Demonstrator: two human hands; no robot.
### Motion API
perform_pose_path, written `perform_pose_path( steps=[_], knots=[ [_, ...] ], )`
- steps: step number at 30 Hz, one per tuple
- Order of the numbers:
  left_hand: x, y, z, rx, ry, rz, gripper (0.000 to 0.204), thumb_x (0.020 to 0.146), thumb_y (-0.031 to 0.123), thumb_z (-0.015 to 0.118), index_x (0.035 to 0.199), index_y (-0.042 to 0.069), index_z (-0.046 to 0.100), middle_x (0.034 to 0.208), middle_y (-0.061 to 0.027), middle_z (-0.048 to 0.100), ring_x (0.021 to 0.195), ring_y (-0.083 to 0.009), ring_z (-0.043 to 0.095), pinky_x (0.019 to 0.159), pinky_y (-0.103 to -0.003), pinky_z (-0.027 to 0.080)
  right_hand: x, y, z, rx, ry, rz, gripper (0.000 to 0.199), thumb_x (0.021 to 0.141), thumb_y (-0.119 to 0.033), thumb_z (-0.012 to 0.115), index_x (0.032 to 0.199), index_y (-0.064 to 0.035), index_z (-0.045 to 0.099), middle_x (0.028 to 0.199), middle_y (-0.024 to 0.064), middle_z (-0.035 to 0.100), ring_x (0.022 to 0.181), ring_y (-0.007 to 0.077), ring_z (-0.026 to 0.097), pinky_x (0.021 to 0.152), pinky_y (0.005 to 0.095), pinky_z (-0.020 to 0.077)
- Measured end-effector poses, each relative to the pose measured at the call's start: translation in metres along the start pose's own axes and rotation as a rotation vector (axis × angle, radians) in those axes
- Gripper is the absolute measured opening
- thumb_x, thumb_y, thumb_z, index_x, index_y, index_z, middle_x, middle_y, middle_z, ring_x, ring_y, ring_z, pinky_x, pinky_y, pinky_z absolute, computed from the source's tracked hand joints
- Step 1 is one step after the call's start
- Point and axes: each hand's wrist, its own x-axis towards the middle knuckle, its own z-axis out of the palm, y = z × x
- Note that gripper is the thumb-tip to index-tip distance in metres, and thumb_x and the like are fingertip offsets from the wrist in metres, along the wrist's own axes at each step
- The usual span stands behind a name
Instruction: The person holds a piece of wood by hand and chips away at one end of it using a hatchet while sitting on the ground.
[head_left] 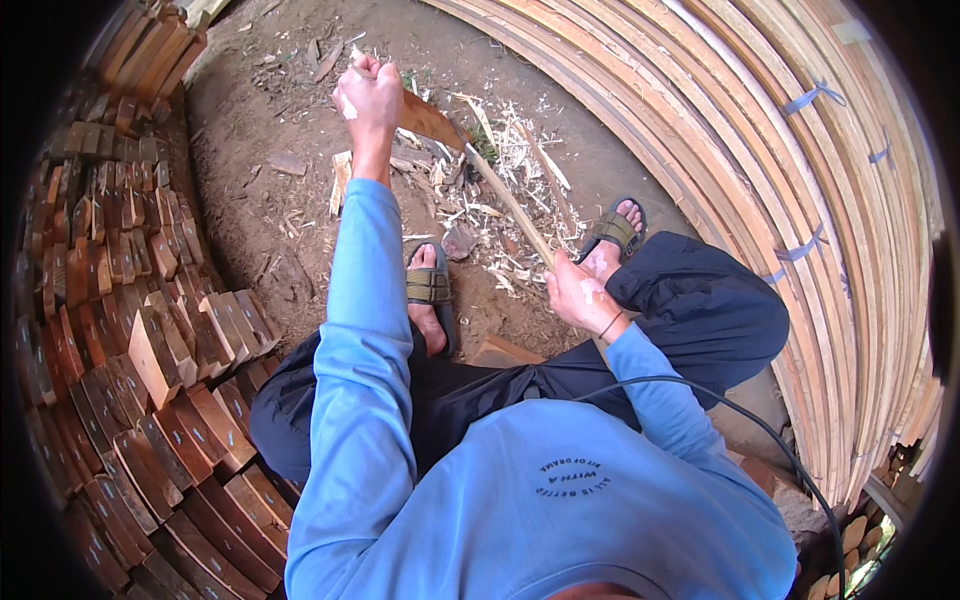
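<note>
rough wooden blocks (150, 350), pale wood strip (510, 205)

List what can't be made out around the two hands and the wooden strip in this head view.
- Blade: its grip is hidden inside the left hand; the closed fingers cover it.
- Wooden strip: its near end is hidden behind the right hand.
- Black cable: both ends run out of sight, one behind the sleeve, one off the lower edge.
- Shavings: too small to tell apart.
</note>
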Motion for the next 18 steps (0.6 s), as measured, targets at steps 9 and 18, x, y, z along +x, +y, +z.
perform_pose_path(
  steps=[9, 18],
  knots=[
    [-0.002, 0.005, -0.003, 0.009, -0.032, -0.02, 0.024, 0.073, 0.014, 0.058, 0.062, -0.002, 0.045, 0.053, -0.0145, 0.046, 0.052, -0.0246, 0.045, 0.058, -0.04, 0.044, 0.003, -0.071, -0.059, 0.801, -0.191, 0.304, 0.02, 0.1, -0.016, 0.053, 0.107, 0.0, 0.044, 0.065, 0.0186, 0.053, 0.048, 0.0344, 0.051, 0.048, 0.0428, 0.044],
    [-0.008, 0.011, -0.003, 0.035, -0.051, -0.04, 0.021, 0.074, 0.014, 0.057, 0.064, -0.003, 0.049, 0.056, -0.015, 0.051, 0.053, -0.0259, 0.049, 0.061, -0.041, 0.046, 0.002, -0.051, -0.039, 0.449, -0.284, 0.279, 0.013, 0.104, -0.021, 0.048, 0.105, -0.0084, 0.044, 0.07, 0.0017, 0.048, 0.051, 0.0135, 0.048, 0.042, 0.0362, 0.0405]
  ],
)
